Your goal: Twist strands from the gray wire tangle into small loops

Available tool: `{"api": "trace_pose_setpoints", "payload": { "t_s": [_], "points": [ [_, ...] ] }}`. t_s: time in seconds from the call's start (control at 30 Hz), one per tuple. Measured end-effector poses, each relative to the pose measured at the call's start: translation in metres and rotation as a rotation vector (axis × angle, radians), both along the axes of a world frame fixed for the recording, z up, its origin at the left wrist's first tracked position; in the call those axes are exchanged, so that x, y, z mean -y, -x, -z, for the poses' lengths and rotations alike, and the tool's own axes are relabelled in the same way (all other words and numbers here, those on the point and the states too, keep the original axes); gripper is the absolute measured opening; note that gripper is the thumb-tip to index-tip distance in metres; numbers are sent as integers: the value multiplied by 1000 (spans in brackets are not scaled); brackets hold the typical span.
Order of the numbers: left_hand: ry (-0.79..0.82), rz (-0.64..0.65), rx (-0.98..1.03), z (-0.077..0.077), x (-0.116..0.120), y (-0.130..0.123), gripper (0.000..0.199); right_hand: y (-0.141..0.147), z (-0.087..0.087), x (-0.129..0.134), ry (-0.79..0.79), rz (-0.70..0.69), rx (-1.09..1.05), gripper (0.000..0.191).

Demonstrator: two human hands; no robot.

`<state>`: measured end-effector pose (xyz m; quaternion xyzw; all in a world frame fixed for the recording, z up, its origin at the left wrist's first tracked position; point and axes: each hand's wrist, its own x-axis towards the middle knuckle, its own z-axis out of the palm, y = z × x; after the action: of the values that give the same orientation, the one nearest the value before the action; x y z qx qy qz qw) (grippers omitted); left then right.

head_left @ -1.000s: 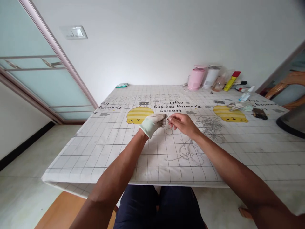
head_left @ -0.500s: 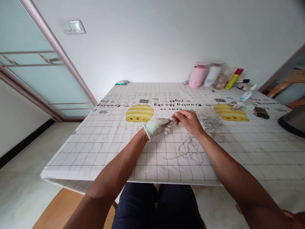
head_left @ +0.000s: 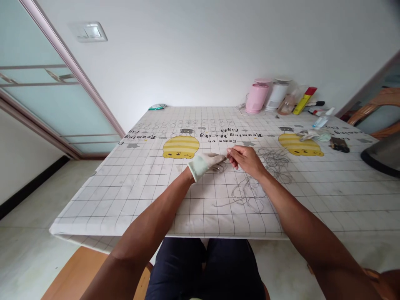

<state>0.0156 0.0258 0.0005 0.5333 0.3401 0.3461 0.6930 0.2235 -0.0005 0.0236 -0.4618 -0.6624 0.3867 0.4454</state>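
Observation:
My left hand (head_left: 208, 162), in a white work glove with a pale green cuff, rests low over the middle of the tabletop, its thumb and forefinger closed together at the tips. A small loop of thin grey string (head_left: 221, 168) shows beneath those fingers. Just to its right, my bare right hand (head_left: 246, 160) pinches with thumb and forefinger; the strand there is too fine to follow clearly. Under and beside my right wrist lies a loose tangle of the same string (head_left: 248, 195), with one end trailing left. Figure-eight string loops (head_left: 184, 124) lie in rows farther back.
A checked tablecloth (head_left: 109, 212) covers the table. At the back right stand a pink device (head_left: 257, 98), a white device (head_left: 276, 96), bottles and a yellow-red can (head_left: 304, 101). Another glove (head_left: 312, 135), a dark small object (head_left: 339, 144) and a dark rounded object (head_left: 381, 156) lie right.
The view has shifted slightly. My left fingers have straightened a little, and my right hand has rolled slightly, still pinching close to the left fingertips.

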Motion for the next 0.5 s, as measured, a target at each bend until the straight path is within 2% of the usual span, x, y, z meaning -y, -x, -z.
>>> {"api": "trace_pose_setpoints", "payload": {
  "t_s": [0.13, 0.27, 0.37, 0.5],
  "points": [
    [-23, 64, -47, 4, -1, -3, 46, 1, 1, 1, 19, -5, 27, 51],
    [11, 26, -68, 0, 1, -4, 57, 3, 3, 0, 25, 19, 104, 51],
    [15, 41, -95, -3, 4, -3, 60, 5, 3, 0, -41, 57, 187, 51],
    [-50, 88, -142, -4, 8, -4, 44, 9, 2, 2, -164, 132, 291, 49]
  ]
}}
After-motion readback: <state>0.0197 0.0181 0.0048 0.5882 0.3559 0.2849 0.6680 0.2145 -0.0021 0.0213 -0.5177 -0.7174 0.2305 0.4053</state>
